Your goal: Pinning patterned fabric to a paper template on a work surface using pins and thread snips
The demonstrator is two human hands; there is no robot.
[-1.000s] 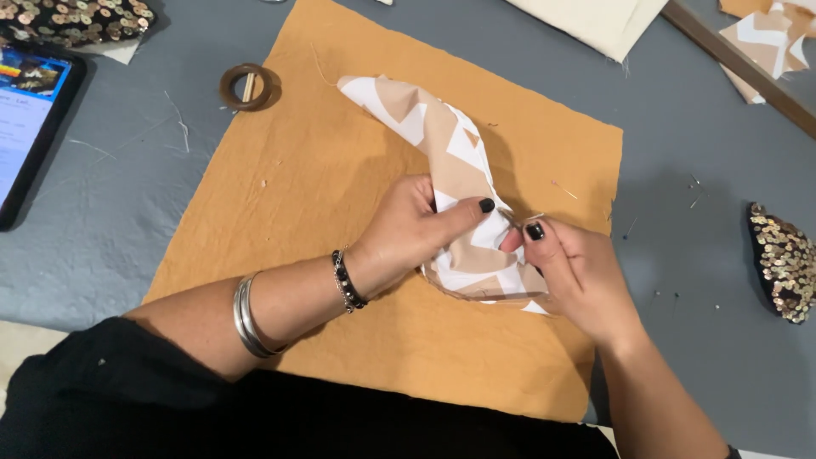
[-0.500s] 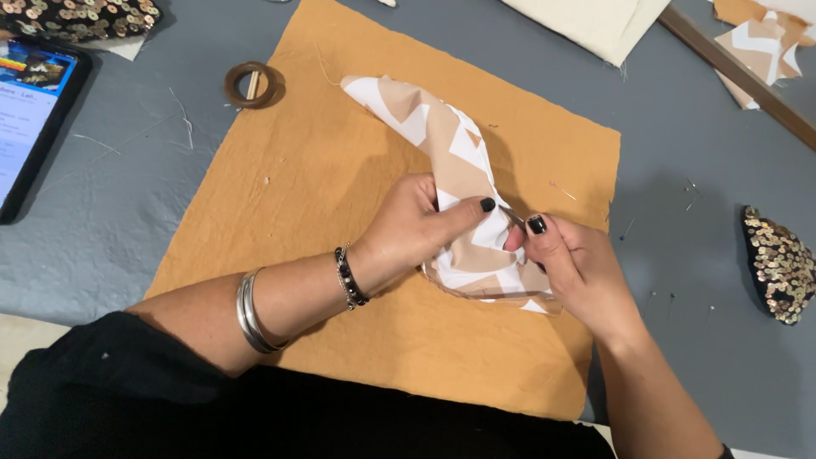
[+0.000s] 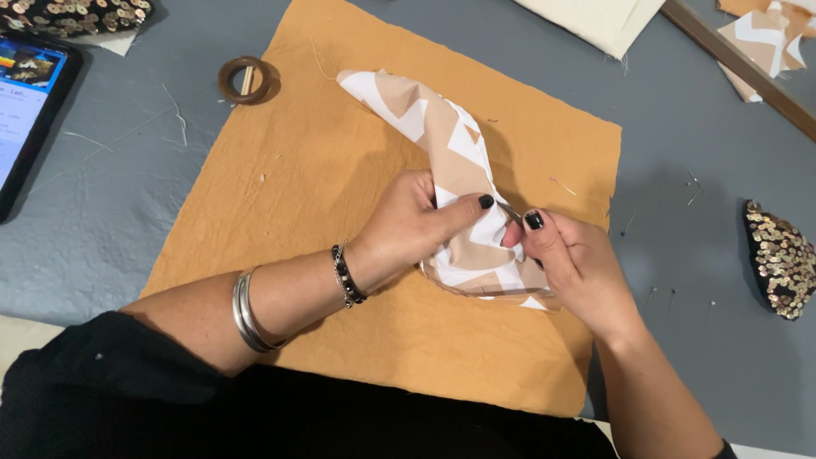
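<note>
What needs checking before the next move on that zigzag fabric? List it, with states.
1. Left hand grips the zigzag fabric piece: ok.
2. Right hand pinches the same piece at its lower end: ok.
3. Piece lies over the orange cloth: ok.
4. Thin metal tip between the thumbs, pin or needle: cannot tell.
5. Loose pins on the grey table beside the right hand: not ok.

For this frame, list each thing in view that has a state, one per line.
patterned fabric piece: curved, lower end pinched up by both hands
left hand: gripping the fabric
right hand: pinching a thin metal pin or needle at the fabric
mustard cloth: spread flat
tablet: screen lit
brown ring: lying flat
</note>
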